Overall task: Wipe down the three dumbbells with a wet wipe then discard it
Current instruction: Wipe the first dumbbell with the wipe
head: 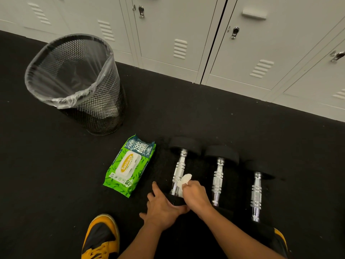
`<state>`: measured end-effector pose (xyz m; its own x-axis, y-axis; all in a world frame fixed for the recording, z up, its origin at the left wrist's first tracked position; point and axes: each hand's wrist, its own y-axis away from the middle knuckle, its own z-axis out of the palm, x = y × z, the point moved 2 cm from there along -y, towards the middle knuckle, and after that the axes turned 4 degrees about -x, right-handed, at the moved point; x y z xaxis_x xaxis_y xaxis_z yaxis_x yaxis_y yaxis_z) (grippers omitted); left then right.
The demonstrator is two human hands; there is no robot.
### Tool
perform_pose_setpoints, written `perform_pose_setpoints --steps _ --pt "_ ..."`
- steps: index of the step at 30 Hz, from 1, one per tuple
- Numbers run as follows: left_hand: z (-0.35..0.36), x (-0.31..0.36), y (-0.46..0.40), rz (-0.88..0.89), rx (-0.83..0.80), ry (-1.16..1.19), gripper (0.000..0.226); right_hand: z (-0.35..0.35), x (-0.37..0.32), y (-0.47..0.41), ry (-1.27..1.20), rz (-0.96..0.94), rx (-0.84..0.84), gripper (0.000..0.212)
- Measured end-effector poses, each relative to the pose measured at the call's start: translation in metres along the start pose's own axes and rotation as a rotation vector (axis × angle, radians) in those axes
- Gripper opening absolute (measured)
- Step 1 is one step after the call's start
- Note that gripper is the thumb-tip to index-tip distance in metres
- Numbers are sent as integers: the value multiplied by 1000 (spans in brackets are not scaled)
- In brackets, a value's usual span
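Three dumbbells with chrome handles and black heads lie side by side on the black floor: the left one (pixel 180 166), the middle one (pixel 218 177) and the right one (pixel 256 195). My right hand (pixel 195 193) grips a crumpled white wet wipe (pixel 184 181) and presses it against the near end of the left dumbbell's handle. My left hand (pixel 161 204) rests on that dumbbell's near black head, fingers spread over it and holding it steady. The near heads of the dumbbells are hard to make out against the dark floor.
A green pack of wet wipes (pixel 129 165) lies left of the dumbbells. A black mesh bin (pixel 78 85) with a clear liner stands at the back left. White lockers (pixel 224 43) line the far side. A yellow and black shoe (pixel 101 238) is at the bottom.
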<state>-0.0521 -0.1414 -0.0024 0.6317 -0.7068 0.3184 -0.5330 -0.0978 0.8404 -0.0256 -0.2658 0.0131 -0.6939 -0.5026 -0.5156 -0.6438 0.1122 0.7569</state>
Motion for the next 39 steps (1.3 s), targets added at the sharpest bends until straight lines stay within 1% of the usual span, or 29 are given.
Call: perform_pose_setpoints --steps 7,12,15,17,19,20,21,22,23,24,26,29,32,36,39 --pt "2 2 2 -1 18 -22 153 -1 -3 3 -49 -29 41 33" --pt "3 2 3 -9 18 -40 153 -1 -5 0 -114 -20 18 36" --pt "3 2 3 -13 23 -37 152 -14 -10 0 -150 -46 61 36" --pt "3 2 3 -18 21 -31 152 -23 -14 3 -16 -151 116 32" --pt "3 2 3 -17 18 -31 153 -26 -18 6 222 -385 146 20" --pt "3 2 3 -13 18 -32 153 -25 -18 7 347 -524 120 20" --pt "3 2 4 -9 18 -31 152 -20 -15 6 480 -645 46 34" --pt "3 2 4 -4 16 -27 152 -14 -9 3 624 -719 -54 48" --pt "3 1 4 -2 15 -22 151 -9 -4 0 778 -743 -140 56" --pt "2 1 4 -2 14 -18 151 -5 0 -4 917 -759 -196 59" --pt "2 1 4 -5 6 -14 153 -5 2 -9 1073 -790 -242 64" --pt "2 1 2 -4 -5 -22 153 -16 0 -16 1174 -816 -235 67" --pt "2 1 1 -1 -11 -13 152 -22 -3 -23 1271 -862 -239 63" --pt "2 0 1 -9 -14 -13 151 -25 -11 -29 1327 -929 -222 66" --pt "1 0 1 -4 -22 -11 151 -25 -8 -29 1380 -923 -333 65"
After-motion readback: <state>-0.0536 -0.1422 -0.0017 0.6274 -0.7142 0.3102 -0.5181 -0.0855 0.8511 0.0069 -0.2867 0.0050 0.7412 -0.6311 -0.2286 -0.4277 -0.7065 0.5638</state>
